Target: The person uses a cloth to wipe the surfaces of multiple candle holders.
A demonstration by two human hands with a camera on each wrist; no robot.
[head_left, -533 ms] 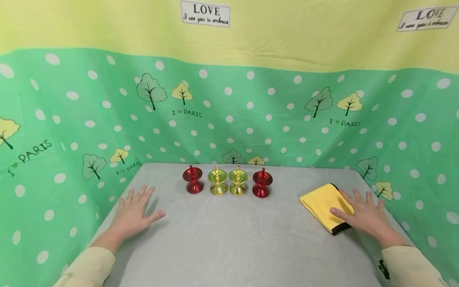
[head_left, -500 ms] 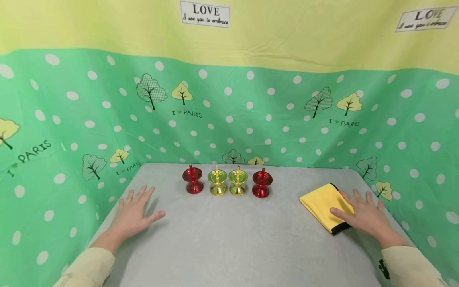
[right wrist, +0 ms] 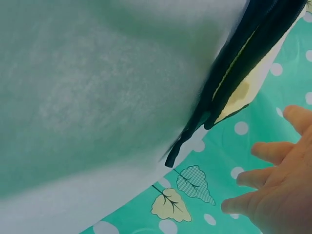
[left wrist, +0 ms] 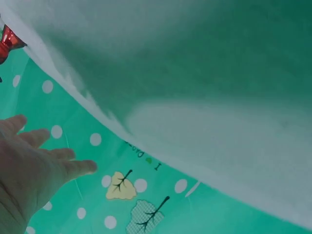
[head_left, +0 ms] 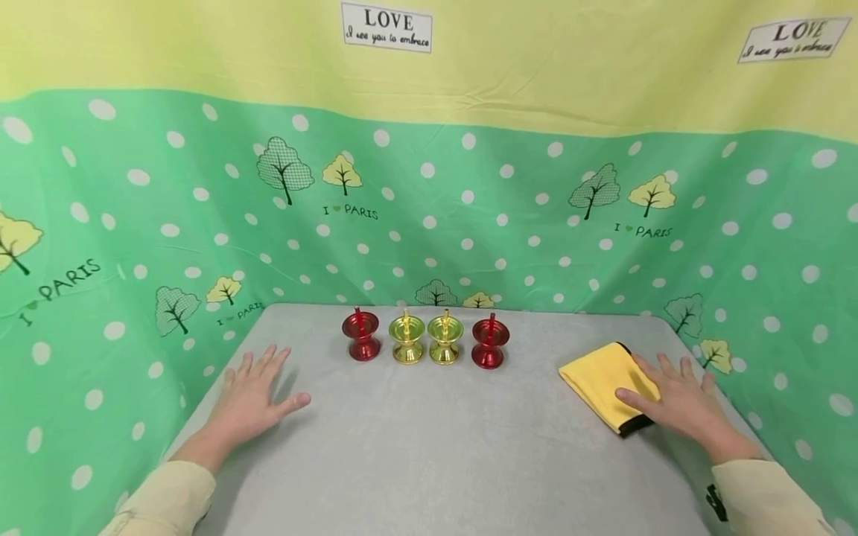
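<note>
My left hand (head_left: 249, 398) is spread over the left side of the grey table, fingers extended and nothing in it. On the right, my right hand (head_left: 687, 398) hovers with spread fingers beside and partly over a folded yellow cloth (head_left: 603, 387) with black edging, without gripping it. Toward the back of the table several small metal candle holders stand upright in a row: a red one (head_left: 362, 339) at the left end, a gold one (head_left: 407, 342), a second gold one (head_left: 445, 342), and another red one (head_left: 489, 346) at the right end.
The grey tabletop (head_left: 429, 454) is enclosed by a green dotted curtain (head_left: 429, 216) at the back and both sides. A small black object (head_left: 716, 502) lies near the right sleeve, partly hidden. The right wrist view shows the cloth's black edging (right wrist: 224, 78) up close.
The head view has shifted very slightly. Both hands, the candle holders and the cloth stay where they were.
</note>
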